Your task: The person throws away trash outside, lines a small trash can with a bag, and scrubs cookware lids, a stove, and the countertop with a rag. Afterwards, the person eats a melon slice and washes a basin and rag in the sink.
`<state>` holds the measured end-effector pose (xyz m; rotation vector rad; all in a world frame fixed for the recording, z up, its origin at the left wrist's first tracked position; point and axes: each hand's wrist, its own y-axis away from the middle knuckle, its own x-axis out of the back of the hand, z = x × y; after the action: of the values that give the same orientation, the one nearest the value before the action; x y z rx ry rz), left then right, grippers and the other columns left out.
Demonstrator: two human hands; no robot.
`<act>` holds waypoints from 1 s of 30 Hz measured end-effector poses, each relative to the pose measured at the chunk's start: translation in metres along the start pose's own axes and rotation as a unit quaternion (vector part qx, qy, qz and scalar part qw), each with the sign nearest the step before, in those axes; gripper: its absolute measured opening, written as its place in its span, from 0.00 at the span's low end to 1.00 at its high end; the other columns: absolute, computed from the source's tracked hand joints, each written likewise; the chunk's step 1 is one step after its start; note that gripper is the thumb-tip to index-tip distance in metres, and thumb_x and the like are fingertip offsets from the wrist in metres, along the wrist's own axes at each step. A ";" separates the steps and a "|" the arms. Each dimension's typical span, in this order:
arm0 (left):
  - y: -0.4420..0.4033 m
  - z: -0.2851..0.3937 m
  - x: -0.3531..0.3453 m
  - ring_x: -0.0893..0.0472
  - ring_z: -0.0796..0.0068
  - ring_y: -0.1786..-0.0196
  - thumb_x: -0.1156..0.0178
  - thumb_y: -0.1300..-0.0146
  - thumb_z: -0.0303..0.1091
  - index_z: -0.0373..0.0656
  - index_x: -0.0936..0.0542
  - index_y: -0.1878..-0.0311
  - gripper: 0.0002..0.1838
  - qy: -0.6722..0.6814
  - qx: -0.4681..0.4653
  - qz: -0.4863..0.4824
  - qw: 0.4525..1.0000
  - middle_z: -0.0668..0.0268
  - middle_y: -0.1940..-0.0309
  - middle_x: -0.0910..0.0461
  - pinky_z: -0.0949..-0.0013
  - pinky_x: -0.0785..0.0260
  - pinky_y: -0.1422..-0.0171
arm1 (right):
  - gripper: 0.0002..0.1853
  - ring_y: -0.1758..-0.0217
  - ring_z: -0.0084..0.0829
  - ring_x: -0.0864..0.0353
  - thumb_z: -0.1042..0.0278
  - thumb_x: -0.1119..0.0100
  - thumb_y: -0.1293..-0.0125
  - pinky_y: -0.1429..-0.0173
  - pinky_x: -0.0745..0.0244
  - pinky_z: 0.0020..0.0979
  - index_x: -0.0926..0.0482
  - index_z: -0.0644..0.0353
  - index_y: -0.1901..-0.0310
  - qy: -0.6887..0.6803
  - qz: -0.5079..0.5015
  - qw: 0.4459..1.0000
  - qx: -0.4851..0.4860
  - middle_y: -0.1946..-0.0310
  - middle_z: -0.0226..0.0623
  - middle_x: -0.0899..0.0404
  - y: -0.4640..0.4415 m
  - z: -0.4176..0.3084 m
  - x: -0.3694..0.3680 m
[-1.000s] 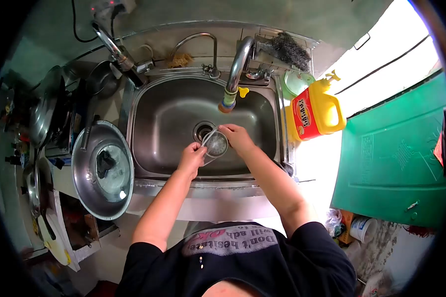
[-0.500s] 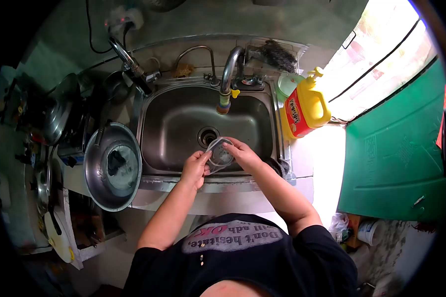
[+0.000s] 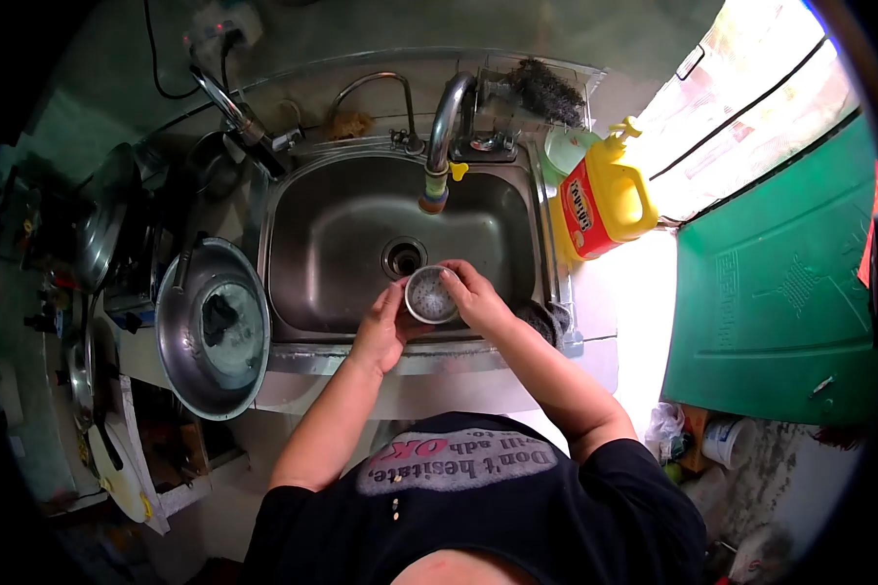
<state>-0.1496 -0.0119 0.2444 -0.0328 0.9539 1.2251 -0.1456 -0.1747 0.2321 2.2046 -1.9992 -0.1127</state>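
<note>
Over the front of the steel sink (image 3: 332, 219), my two hands hold a sink strainer (image 3: 431, 294), a small round cup with a pale rim and a speckled grey inside. My left hand (image 3: 385, 327) is closed around its left side and partly beneath it. My right hand (image 3: 473, 297) pinches the right rim, thumb at the inner edge. The open drain hole (image 3: 403, 256) lies just beyond the strainer. Above the basin, the faucet (image 3: 437, 175) curves down with a yellow lever at its nozzle. The strainer's underside is hidden.
Left of the sink stands a metal basin (image 3: 174, 361) holding cloudy water and a dark cloth. A yellow detergent jug (image 3: 615, 210) stands at the right. Behind the faucet, a rack holds a dark scouring pad (image 3: 546, 93). A green door (image 3: 771, 302) is at the far right.
The strainer has tipped so its round opening faces up toward me; the see-through material below its rim no longer shows. My left hand has shifted around its side. The view has moved slightly.
</note>
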 end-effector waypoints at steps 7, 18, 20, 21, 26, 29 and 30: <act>-0.005 -0.021 0.015 0.27 0.76 0.57 0.48 0.42 0.27 0.43 0.35 0.46 0.19 -0.041 -0.035 0.018 0.998 0.66 0.57 0.29 0.72 0.28 0.58 | 0.22 0.55 0.31 0.28 0.65 0.43 0.48 0.51 0.34 0.28 0.34 0.64 0.52 0.077 -0.055 0.995 -0.032 0.60 0.43 0.27 -0.003 0.007 -0.001; -0.016 -0.047 0.047 0.28 0.77 0.59 0.46 0.46 0.23 0.43 0.39 0.43 0.26 -0.088 -0.047 0.120 0.988 0.64 0.57 0.29 0.75 0.29 0.63 | 0.22 0.65 0.31 0.24 0.67 0.40 0.50 0.60 0.30 0.28 0.31 0.63 0.53 0.210 -0.060 0.972 -0.084 0.68 0.43 0.23 -0.014 0.027 -0.004; -0.021 -0.038 0.052 0.27 0.77 0.60 0.46 0.46 0.22 0.43 0.39 0.43 0.26 -0.095 -0.033 0.131 0.986 0.64 0.59 0.29 0.76 0.29 0.63 | 0.15 0.72 0.26 0.25 0.68 0.43 0.49 0.64 0.30 0.25 0.28 0.65 0.59 0.247 -0.051 0.966 -0.054 0.73 0.40 0.23 -0.026 0.037 -0.008; -0.025 -0.035 0.058 0.28 0.74 0.57 0.43 0.46 0.27 0.45 0.44 0.40 0.30 -0.102 -0.018 0.101 0.989 0.59 0.52 0.32 0.73 0.29 0.61 | 0.14 0.74 0.27 0.25 0.68 0.43 0.48 0.67 0.30 0.26 0.27 0.65 0.61 0.231 -0.074 0.965 -0.101 0.75 0.41 0.23 -0.037 0.031 -0.012; -0.032 -0.003 0.079 0.37 0.67 0.44 0.44 0.44 0.38 0.53 0.54 0.36 0.37 -0.137 -0.044 0.244 0.959 0.56 0.39 0.50 0.64 0.39 0.47 | 0.11 0.77 0.32 0.24 0.70 0.46 0.52 0.70 0.30 0.30 0.24 0.62 0.65 0.276 -0.021 0.955 -0.103 0.79 0.41 0.24 -0.112 0.080 -0.025; -0.019 -0.001 0.103 0.37 0.69 0.44 0.46 0.42 0.35 0.52 0.51 0.37 0.33 -0.112 -0.115 0.271 0.949 0.58 0.39 0.48 0.66 0.39 0.48 | 0.14 0.70 0.39 0.23 0.70 0.46 0.53 0.64 0.29 0.32 0.25 0.62 0.61 0.278 0.028 0.950 -0.140 0.73 0.45 0.23 -0.152 0.127 -0.034; -0.012 0.003 0.107 0.36 0.69 0.45 0.47 0.42 0.33 0.50 0.51 0.37 0.32 -0.099 -0.118 0.268 0.951 0.58 0.40 0.47 0.67 0.39 0.48 | 0.16 0.65 0.42 0.23 0.69 0.47 0.52 0.60 0.29 0.33 0.25 0.63 0.60 0.239 0.064 0.951 -0.187 0.69 0.47 0.23 -0.162 0.139 -0.038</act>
<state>-0.1366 0.0675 0.1735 0.1693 0.6511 1.8043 -0.0139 -0.1318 0.0654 1.6668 -1.6797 0.0531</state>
